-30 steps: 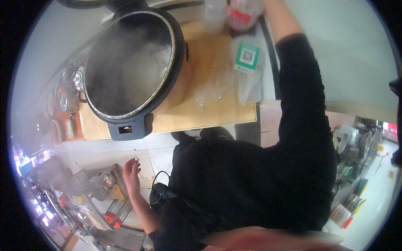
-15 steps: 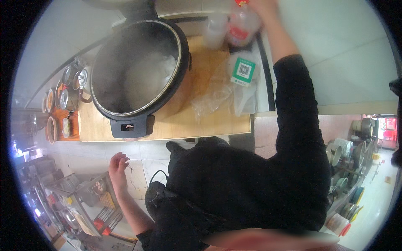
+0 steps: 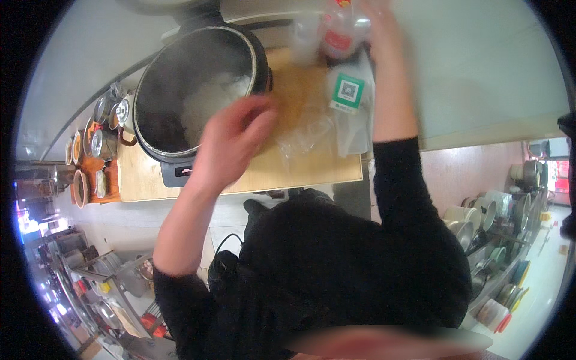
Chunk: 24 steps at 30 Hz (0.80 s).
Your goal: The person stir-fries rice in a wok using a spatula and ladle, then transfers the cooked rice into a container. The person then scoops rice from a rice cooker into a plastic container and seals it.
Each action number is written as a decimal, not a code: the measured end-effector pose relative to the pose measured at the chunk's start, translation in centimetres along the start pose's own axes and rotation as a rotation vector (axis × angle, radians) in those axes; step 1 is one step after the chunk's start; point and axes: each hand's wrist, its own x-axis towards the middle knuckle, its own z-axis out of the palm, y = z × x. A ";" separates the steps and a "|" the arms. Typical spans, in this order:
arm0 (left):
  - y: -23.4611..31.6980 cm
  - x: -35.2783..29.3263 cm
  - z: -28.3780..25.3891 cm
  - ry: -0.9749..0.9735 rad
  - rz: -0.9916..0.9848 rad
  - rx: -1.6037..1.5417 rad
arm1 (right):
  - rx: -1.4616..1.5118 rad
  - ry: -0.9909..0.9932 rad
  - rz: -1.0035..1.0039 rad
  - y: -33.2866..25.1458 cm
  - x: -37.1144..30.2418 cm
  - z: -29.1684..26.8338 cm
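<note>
A large black-walled cooker pot (image 3: 159, 105) stands uncovered on the wooden tabletop, with steam and pale, cloudy contents inside. My left hand (image 3: 228, 141) is in front of the pot's right rim, blurred, with a gap between thumb and bent fingers and nothing visible in it. At the far right, my right hand (image 3: 375, 18) reaches to a clear plastic jug (image 3: 339, 39) with a red label. Blur hides whether its fingers close on the jug. A second translucent container (image 3: 305, 39) is just left of the jug.
A green-and-white card (image 3: 348, 91) and crumpled clear plastic (image 3: 300, 144) lie on the wooden table (image 3: 252, 180) right of the pot. Jars and bowls (image 3: 102, 141) crowd an orange surface at left. Shelves of cookware stand on both sides; a wall (image 3: 468, 78) bounds the right.
My left hand has risen from below the table's front edge to the pot's right rim, its fingers now more spread. The right hand stays by the jug, its forearm now more upright.
</note>
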 end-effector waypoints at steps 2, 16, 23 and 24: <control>0.6 5.7 4.1 -0.003 0.141 0.159 | -0.007 -0.032 0.093 2.5 -3.3 -1.0; -5.0 6.1 11.6 -0.313 0.164 0.281 | 0.165 -0.190 0.277 10.2 -19.4 -6.9; -2.0 2.8 6.9 0.235 0.730 0.548 | 1.195 -0.525 0.553 6.3 -19.1 -4.9; -1.7 3.0 5.8 0.280 0.560 0.507 | 1.124 -0.486 0.604 5.8 -18.9 -4.1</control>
